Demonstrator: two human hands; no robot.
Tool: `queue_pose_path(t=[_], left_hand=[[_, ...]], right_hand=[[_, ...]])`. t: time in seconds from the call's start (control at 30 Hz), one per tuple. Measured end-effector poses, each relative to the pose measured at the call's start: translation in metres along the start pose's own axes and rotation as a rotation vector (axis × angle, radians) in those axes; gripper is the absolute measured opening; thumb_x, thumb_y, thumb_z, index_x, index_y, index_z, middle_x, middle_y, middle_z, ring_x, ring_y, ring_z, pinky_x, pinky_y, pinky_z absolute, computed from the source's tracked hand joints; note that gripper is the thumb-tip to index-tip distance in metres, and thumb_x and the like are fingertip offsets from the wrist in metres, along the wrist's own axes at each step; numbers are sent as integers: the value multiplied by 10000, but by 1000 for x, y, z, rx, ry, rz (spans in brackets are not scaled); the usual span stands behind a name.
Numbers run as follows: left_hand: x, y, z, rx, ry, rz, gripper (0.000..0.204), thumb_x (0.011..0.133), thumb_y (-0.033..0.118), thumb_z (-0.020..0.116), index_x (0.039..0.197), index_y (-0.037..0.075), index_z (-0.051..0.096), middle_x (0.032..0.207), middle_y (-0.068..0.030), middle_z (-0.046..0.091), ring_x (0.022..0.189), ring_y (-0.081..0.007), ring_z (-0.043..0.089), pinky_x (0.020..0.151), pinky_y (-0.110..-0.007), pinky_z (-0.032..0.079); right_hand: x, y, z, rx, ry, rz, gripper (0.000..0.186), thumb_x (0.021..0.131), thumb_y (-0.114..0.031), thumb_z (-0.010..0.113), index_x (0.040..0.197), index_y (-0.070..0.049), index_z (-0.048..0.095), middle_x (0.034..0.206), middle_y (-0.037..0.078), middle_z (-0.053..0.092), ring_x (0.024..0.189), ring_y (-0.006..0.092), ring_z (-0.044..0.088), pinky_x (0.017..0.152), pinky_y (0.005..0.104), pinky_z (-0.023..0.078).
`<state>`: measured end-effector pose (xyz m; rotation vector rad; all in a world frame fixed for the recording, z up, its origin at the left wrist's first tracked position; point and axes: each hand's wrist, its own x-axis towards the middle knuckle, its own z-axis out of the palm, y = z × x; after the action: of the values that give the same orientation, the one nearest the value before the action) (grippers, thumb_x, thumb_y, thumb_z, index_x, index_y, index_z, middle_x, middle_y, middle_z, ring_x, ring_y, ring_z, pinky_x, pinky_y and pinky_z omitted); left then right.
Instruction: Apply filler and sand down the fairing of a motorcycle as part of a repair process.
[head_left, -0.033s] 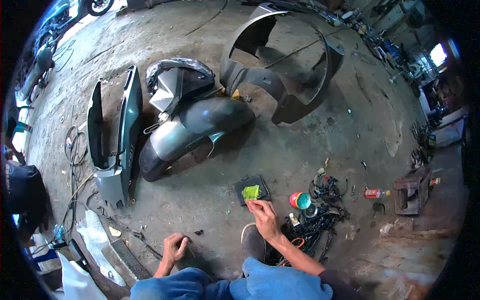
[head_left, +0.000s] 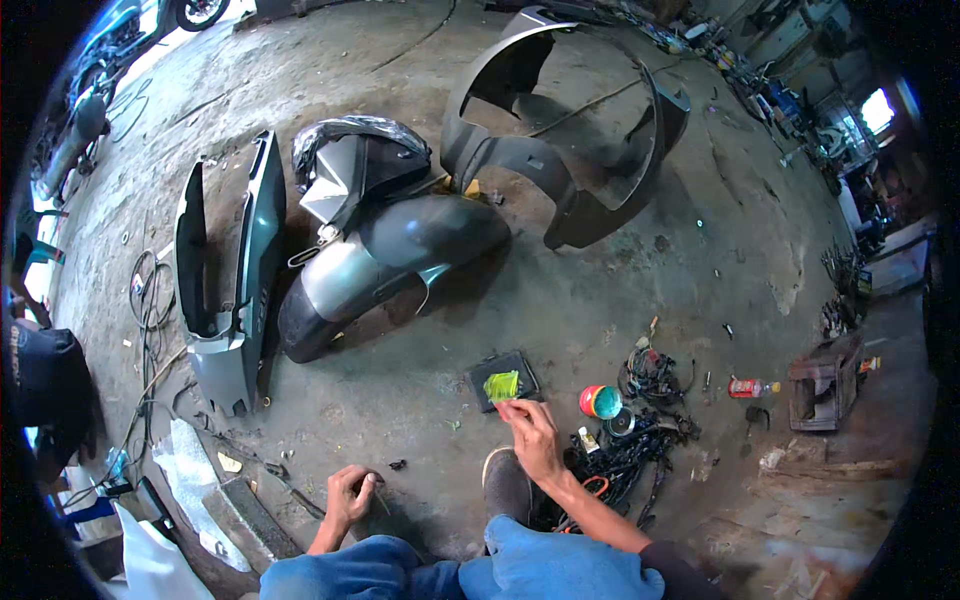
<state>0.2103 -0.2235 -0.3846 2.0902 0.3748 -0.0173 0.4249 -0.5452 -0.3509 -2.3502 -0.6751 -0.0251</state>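
Note:
My right hand (head_left: 536, 438) reaches over the floor, its fingers pinched at the near edge of a dark square board (head_left: 530, 378). Yellow-green paste (head_left: 502, 386) is spread on that board, right at my fingertips. Whatever the pinch holds is too small to make out. My left hand (head_left: 350, 492) is curled closed by my left knee, and its palm side is hidden. Just right of the board, an open red tin (head_left: 601, 401) shows teal inside, beside a round lid (head_left: 621, 421) and a small white-and-yellow tube (head_left: 588, 438).
A tangle of black wiring (head_left: 640, 455) lies right of my shoe (head_left: 507, 487). Farther off are a grey mudguard (head_left: 400, 245), a long grey fairing (head_left: 262, 230) and a large dark curved panel (head_left: 520, 160). A red-labelled bottle (head_left: 745, 387) lies at right, near a worn box-shaped part (head_left: 822, 385).

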Motion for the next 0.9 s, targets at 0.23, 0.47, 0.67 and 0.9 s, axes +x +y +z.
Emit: queue_pose_path(t=[0.23, 0.47, 0.67, 0.9], left_hand=[[3, 2, -1, 119, -65, 40, 141, 922, 155, 692, 872, 44, 764, 790, -161, 708, 737, -363, 698, 678, -434, 545], [2, -2, 4, 45, 38, 64, 144, 906, 173, 699, 856, 45, 742, 764, -140, 684, 702, -362, 665, 651, -454, 528], [5, 7, 5, 74, 29, 82, 160, 911, 196, 691, 833, 61, 727, 720, -127, 648, 656, -347, 635, 617, -457, 503], [5, 9, 9, 100, 69, 68, 168, 916, 204, 696, 825, 65, 720, 714, -136, 638, 652, -346, 640, 604, -447, 497]], right_hand=[[28, -7, 20, 62, 24, 191, 341, 996, -8, 707, 1331, -48, 757, 1166, 141, 704, 943, 302, 707, 808, 423, 579], [53, -13, 0, 21, 156, 492, 183, 1013, -82, 675, 1124, -21, 807, 941, 170, 686, 793, 348, 702, 715, 461, 544], [43, 2, 38, 144, 236, 458, 169, 999, -154, 736, 1054, -19, 821, 883, 133, 670, 719, 253, 675, 672, 407, 518], [48, 2, 26, 86, 94, 338, 179, 1019, -123, 691, 1094, -6, 804, 949, 163, 694, 822, 335, 714, 746, 443, 550]])
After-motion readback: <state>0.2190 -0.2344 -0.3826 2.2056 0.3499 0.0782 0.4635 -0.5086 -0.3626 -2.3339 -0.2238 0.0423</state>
